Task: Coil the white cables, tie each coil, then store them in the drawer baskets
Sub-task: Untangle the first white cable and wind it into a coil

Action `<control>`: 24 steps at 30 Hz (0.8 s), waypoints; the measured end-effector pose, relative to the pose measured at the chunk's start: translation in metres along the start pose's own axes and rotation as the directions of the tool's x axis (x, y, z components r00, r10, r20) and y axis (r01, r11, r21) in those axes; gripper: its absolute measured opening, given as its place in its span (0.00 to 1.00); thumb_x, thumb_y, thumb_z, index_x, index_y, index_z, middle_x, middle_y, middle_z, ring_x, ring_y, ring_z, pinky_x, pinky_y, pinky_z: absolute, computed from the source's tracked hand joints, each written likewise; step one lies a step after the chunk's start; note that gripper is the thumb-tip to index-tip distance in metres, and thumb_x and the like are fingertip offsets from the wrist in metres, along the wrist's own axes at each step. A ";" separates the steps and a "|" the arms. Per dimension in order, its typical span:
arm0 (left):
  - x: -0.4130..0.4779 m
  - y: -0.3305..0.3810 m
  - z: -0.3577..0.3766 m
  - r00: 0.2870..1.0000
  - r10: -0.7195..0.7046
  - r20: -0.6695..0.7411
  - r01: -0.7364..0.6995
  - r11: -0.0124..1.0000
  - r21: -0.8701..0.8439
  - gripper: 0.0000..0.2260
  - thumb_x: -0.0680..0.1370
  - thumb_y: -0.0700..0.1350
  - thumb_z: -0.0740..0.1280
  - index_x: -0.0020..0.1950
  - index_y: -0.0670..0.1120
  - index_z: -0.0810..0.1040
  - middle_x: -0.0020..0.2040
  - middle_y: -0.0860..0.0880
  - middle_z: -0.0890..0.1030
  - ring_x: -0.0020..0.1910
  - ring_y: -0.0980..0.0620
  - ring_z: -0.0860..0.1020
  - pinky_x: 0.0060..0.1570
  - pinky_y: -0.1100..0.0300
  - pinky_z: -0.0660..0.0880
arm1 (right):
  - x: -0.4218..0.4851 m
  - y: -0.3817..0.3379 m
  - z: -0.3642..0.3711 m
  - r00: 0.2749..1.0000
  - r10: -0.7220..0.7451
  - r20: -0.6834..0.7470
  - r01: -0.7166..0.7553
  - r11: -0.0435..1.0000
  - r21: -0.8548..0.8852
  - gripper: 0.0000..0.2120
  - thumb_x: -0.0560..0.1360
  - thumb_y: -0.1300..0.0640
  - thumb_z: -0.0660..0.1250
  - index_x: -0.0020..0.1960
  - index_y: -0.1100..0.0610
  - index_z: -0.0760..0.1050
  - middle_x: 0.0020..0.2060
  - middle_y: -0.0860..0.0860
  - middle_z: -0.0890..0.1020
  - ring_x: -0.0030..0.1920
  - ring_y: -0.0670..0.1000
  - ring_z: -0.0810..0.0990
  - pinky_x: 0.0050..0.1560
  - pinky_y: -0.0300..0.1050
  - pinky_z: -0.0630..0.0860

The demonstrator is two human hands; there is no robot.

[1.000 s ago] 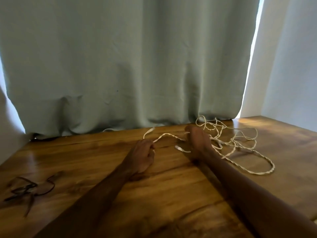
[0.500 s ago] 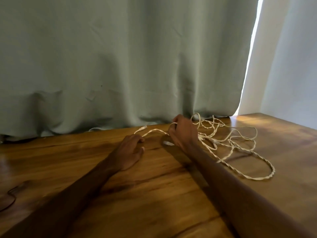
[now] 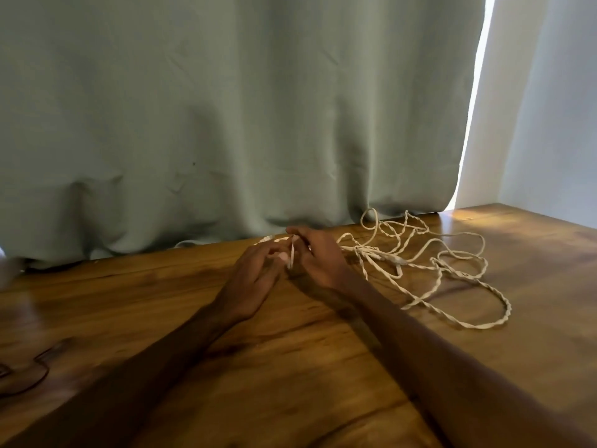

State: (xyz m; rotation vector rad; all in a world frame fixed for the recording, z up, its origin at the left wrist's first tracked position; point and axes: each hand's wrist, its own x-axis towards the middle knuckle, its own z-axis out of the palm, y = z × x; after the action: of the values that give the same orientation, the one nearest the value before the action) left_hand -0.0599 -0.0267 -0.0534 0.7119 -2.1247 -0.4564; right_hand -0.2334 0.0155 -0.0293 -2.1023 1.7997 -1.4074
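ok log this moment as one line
phase: no coil yet | right hand: holds white cable | left hand: touches it, grip unclear | remainder: loose tangle on table

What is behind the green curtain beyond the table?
Only a bright strip of daylight shows past the curtain at its right edge; everything else behind it is covered.

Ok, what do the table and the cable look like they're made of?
Table: probably wood with a glossy varnish; brown grain streaks, sheen at the far right. Cable: off-white, twisted strands, matte; likely plastic-sheathed, though it could be cord.
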 end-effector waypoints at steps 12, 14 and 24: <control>0.007 0.022 0.007 0.995 0.029 -0.093 -0.046 0.981 -0.187 0.08 0.86 0.46 0.62 0.56 0.49 0.80 0.49 0.54 0.85 0.51 0.57 0.82 0.52 0.57 0.78 | 0.002 0.006 0.002 0.996 -0.083 -0.041 0.087 0.989 0.115 0.16 0.84 0.60 0.58 0.70 0.54 0.74 0.51 0.49 0.83 0.52 0.48 0.81 0.55 0.43 0.77; 0.012 0.026 0.002 0.994 0.008 -0.113 -0.035 0.969 -0.243 0.09 0.86 0.46 0.61 0.55 0.49 0.81 0.44 0.53 0.85 0.48 0.54 0.84 0.52 0.51 0.80 | 0.005 0.013 0.000 0.990 -0.111 -0.088 0.113 0.994 0.014 0.15 0.83 0.59 0.62 0.69 0.54 0.74 0.53 0.47 0.79 0.52 0.47 0.77 0.53 0.42 0.74; 0.034 0.034 -0.027 0.948 -0.259 -0.184 0.102 0.796 -0.596 0.12 0.87 0.41 0.56 0.53 0.45 0.78 0.31 0.56 0.73 0.29 0.59 0.72 0.37 0.60 0.77 | 0.007 0.056 -0.017 0.995 0.068 0.073 -0.038 0.935 -0.352 0.09 0.81 0.52 0.63 0.45 0.52 0.79 0.46 0.53 0.80 0.52 0.55 0.77 0.56 0.55 0.74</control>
State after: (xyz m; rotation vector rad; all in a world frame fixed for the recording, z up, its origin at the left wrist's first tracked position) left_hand -0.0663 -0.0240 0.0014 0.5753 -1.5463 -1.0131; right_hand -0.2876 0.0004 -0.0463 -2.2043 2.1903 -1.0284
